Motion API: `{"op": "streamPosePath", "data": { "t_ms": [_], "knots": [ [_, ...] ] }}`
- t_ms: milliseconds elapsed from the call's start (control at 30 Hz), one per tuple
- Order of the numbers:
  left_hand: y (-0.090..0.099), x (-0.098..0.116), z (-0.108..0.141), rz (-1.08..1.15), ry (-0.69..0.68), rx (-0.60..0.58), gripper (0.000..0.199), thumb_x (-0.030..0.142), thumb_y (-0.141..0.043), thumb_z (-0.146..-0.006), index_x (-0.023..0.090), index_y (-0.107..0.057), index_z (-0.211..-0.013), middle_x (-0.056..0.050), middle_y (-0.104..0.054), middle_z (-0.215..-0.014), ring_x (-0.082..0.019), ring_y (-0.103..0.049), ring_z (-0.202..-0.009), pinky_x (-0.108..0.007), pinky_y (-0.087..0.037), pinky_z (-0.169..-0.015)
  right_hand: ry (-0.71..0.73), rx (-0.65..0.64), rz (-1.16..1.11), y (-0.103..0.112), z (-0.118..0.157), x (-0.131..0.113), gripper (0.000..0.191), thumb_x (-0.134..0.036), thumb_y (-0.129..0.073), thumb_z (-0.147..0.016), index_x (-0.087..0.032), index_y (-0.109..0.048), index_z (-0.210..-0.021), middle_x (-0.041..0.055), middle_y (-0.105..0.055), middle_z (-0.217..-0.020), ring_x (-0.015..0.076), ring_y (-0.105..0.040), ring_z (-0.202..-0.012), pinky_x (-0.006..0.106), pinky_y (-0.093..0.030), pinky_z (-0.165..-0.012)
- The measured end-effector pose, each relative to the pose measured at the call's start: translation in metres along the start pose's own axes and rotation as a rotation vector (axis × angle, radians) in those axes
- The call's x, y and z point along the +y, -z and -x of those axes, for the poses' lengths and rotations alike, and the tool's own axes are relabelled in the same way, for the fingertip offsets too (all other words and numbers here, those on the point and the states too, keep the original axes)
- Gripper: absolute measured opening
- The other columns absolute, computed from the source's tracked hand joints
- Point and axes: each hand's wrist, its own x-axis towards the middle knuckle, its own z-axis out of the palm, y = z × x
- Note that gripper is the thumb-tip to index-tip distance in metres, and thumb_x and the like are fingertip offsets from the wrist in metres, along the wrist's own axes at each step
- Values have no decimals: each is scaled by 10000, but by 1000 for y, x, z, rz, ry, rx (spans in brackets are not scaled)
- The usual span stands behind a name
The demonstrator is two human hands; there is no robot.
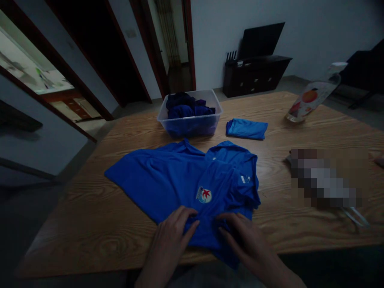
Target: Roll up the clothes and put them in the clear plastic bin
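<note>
A blue short-sleeved shirt (168, 172) lies spread on the wooden table, its collar side to the right and its hem side to the left. A round badge (205, 195) with a red star shape sits on its front. My left hand (174, 230) is on the near part of the shirt, fingers and thumb drawn together over a fold of cloth. To its right, my right hand (241, 232) pinches the fabric near the sleeve, which hangs toward the table's front edge. The fingertips are partly lost in dark cloth.
A clear plastic bin (192, 124) of dark blue clothes stands behind the shirt. Beside it lies a folded blue cloth (247, 129). Farther right are a fruit-patterned pitcher (309, 100) and a blurred-out item (325, 180). The table's front edge (105, 272) runs close below my hands.
</note>
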Motion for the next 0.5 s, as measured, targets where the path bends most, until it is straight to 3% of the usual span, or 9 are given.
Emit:
{"op": "streamPosePath", "data": {
  "t_ms": [67,167,333,500],
  "knots": [
    [4,9,2,-4,-87,30,203,314,-585,-1029,299,-671,-1212,-34,-708,-1191,-228,-673,-1126,-398,-530,-1017,-7,-68,-50,6,-2,-9,237,-294,-474,-1071,-267,-653,-1225,67,-714,-1083,204,-693,-995,315,-564,-850],
    [4,22,-1,70,-204,38,309,373,-631,-1006,301,-621,-1306,-46,-699,-1254,-235,-649,-1178,-400,-533,-1026,19,-69,-117,12,-12,-20,245,-286,-456,-1084,-275,-632,-1253,54,-715,-1134,192,-688,-1046,301,-554,-897],
    [-5,33,-15,237,-113,40,280,377,-577,-1035,289,-596,-1300,-41,-709,-1197,-206,-674,-1106,-358,-559,-972,3,-78,-230,15,-29,-29,255,-294,-466,-1091,-299,-557,-1329,44,-674,-1277,180,-653,-1190,291,-533,-1013],
    [-5,33,-22,321,-76,72,142,365,-565,-1042,246,-632,-1080,-35,-685,-1092,-195,-658,-1048,-334,-542,-926,13,-72,-225,12,-36,-32,296,-267,-422,-1101,-309,-495,-1385,55,-638,-1328,170,-648,-1193,280,-547,-1004]
  ]
}}
